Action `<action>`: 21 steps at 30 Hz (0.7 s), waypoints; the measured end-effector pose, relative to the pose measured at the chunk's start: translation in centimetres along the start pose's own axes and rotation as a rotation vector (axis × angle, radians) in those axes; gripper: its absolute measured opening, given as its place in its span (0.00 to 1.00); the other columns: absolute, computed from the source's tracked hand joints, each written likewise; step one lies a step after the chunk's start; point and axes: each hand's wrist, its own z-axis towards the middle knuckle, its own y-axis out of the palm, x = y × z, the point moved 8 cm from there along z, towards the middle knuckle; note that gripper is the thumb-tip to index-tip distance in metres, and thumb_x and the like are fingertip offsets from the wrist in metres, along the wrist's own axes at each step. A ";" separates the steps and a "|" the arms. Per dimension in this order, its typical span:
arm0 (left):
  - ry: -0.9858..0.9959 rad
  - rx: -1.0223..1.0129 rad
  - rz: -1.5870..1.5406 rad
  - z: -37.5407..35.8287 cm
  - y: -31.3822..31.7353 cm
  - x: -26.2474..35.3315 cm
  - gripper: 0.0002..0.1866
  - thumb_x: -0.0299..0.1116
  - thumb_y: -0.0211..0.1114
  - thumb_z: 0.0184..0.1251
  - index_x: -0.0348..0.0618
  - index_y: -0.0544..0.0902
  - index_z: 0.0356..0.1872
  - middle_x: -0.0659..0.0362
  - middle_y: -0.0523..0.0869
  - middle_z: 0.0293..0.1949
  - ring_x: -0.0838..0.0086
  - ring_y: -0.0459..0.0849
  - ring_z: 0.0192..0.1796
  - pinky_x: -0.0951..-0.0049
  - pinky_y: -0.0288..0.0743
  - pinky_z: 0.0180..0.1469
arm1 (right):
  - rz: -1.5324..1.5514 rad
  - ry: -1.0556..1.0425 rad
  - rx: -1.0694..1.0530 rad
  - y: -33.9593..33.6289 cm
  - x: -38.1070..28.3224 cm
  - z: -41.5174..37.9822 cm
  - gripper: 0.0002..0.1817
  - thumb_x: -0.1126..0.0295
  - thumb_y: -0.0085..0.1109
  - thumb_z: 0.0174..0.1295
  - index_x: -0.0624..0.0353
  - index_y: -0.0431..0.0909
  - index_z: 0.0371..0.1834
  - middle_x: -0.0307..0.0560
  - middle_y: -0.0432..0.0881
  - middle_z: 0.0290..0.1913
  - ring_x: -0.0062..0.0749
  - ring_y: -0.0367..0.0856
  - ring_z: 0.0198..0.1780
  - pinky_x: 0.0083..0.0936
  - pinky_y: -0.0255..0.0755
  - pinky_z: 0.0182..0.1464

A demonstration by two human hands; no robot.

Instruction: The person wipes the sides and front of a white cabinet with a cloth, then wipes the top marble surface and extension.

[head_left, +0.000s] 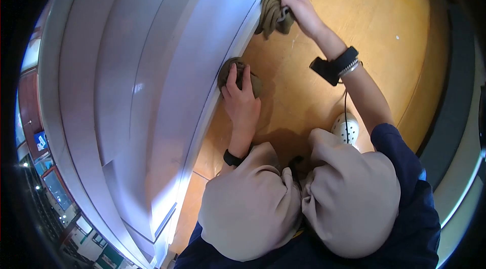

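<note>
My right hand [305, 14] is stretched out at the top, its thumb and fingers closed on a folded olive-brown cloth [274, 9]. That cloth lies against the lower edge of a white panel [202, 31], with part of it hanging over the wooden floor [349, 5]. Lower and to the left, my left hand [242, 101] grips a second, darker olive cloth bundle [254, 84] from above. This bundle also touches the foot of the panel. The fingers lie across its top, and the palm hides part of it.
My bent knees [349, 203] in beige trousers fill the lower middle. A white clog [345, 128] rests on the floor, and a black cable [346, 107] hangs from a device on my right wrist. A dark strip [455, 91] borders the floor at right.
</note>
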 end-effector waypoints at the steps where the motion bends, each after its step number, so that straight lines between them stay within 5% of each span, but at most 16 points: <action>1: 0.008 0.007 0.001 0.0 -0.1 0.1 0.37 0.18 0.65 0.37 0.53 0.74 0.58 0.54 0.62 0.61 0.53 0.67 0.56 0.58 0.67 0.57 | -0.041 -0.022 0.024 -0.9 -0.3 0.9 0.19 0.72 0.50 0.57 0.63 0.68 0.54 0.40 0.77 0.38 0.23 0.73 0.38 0.19 0.69 0.43; 4: 0.016 0.010 0.005 -0.2 -0.1 0.1 0.37 0.18 0.65 0.37 0.54 0.74 0.58 0.54 0.62 0.61 0.53 0.67 0.56 0.58 0.68 0.57 | -0.065 -0.080 0.061 -2.1 -1.0 2.2 0.15 0.71 0.50 0.57 0.62 0.70 0.47 0.38 0.76 0.33 0.20 0.72 0.34 0.20 0.68 0.39; 6: 0.015 0.012 0.007 -0.1 -0.1 0.2 0.37 0.18 0.65 0.37 0.54 0.74 0.58 0.54 0.63 0.61 0.52 0.67 0.56 0.58 0.68 0.58 | -0.117 0.001 0.086 -2.4 -0.7 2.3 0.19 0.74 0.46 0.58 0.61 0.67 0.54 0.38 0.74 0.38 0.21 0.70 0.39 0.19 0.66 0.43; 8: 0.012 0.019 -0.003 0.0 0.1 0.0 0.37 0.18 0.65 0.37 0.53 0.74 0.58 0.54 0.63 0.61 0.52 0.67 0.56 0.57 0.67 0.58 | -0.086 -0.074 0.067 -1.6 -0.3 1.9 0.15 0.71 0.51 0.58 0.62 0.69 0.49 0.40 0.77 0.35 0.20 0.74 0.37 0.20 0.69 0.41; 12: 0.006 0.016 -0.022 0.0 0.0 0.0 0.38 0.18 0.65 0.37 0.53 0.74 0.58 0.54 0.62 0.61 0.52 0.67 0.57 0.57 0.66 0.59 | -0.308 -0.202 0.031 1.0 -1.0 -1.4 0.21 0.72 0.51 0.58 0.61 0.64 0.56 0.45 0.78 0.35 0.28 0.77 0.40 0.26 0.72 0.43; 14: -0.010 0.002 -0.008 -0.1 0.2 -0.1 0.38 0.19 0.66 0.37 0.53 0.73 0.58 0.54 0.62 0.62 0.52 0.66 0.57 0.57 0.66 0.59 | -0.384 0.231 -0.078 3.7 -0.1 -4.5 0.27 0.71 0.52 0.56 0.59 0.58 0.61 0.52 0.79 0.33 0.39 0.80 0.38 0.32 0.74 0.42; 15: -0.008 0.001 -0.010 -0.1 0.3 -0.1 0.38 0.19 0.66 0.37 0.53 0.73 0.58 0.54 0.62 0.62 0.52 0.66 0.57 0.57 0.66 0.59 | -0.385 0.231 -0.076 3.9 1.1 -5.1 0.27 0.71 0.52 0.56 0.59 0.58 0.61 0.52 0.79 0.33 0.39 0.80 0.38 0.32 0.74 0.42; 17: 0.001 0.025 -0.004 0.0 0.2 -0.1 0.38 0.20 0.68 0.36 0.54 0.73 0.58 0.54 0.62 0.62 0.52 0.66 0.58 0.57 0.66 0.59 | -0.745 -0.183 -0.095 5.0 1.6 -6.0 0.32 0.69 0.54 0.54 0.57 0.54 0.63 0.59 0.80 0.32 0.49 0.81 0.37 0.38 0.74 0.42; 18: 0.002 0.026 -0.004 0.1 0.1 0.0 0.38 0.20 0.68 0.36 0.54 0.73 0.58 0.54 0.62 0.62 0.52 0.66 0.58 0.57 0.66 0.59 | -0.745 -0.184 -0.093 5.0 1.3 -5.9 0.32 0.69 0.54 0.54 0.57 0.54 0.63 0.59 0.80 0.32 0.49 0.81 0.37 0.38 0.74 0.42; 20: 0.056 0.097 0.042 0.1 -0.6 0.5 0.37 0.18 0.63 0.35 0.52 0.75 0.56 0.55 0.64 0.61 0.55 0.70 0.49 0.61 0.73 0.50 | -0.654 -0.020 -0.192 5.3 2.1 -5.8 0.31 0.72 0.52 0.55 0.60 0.55 0.64 0.55 0.75 0.48 0.40 0.76 0.51 0.31 0.69 0.53; 21: 0.057 0.099 0.043 0.0 -0.6 0.5 0.37 0.18 0.63 0.35 0.52 0.75 0.56 0.55 0.64 0.61 0.55 0.70 0.49 0.61 0.73 0.50 | -0.654 -0.023 -0.191 5.1 2.1 -5.6 0.31 0.72 0.52 0.55 0.60 0.55 0.64 0.55 0.75 0.48 0.40 0.76 0.51 0.31 0.69 0.53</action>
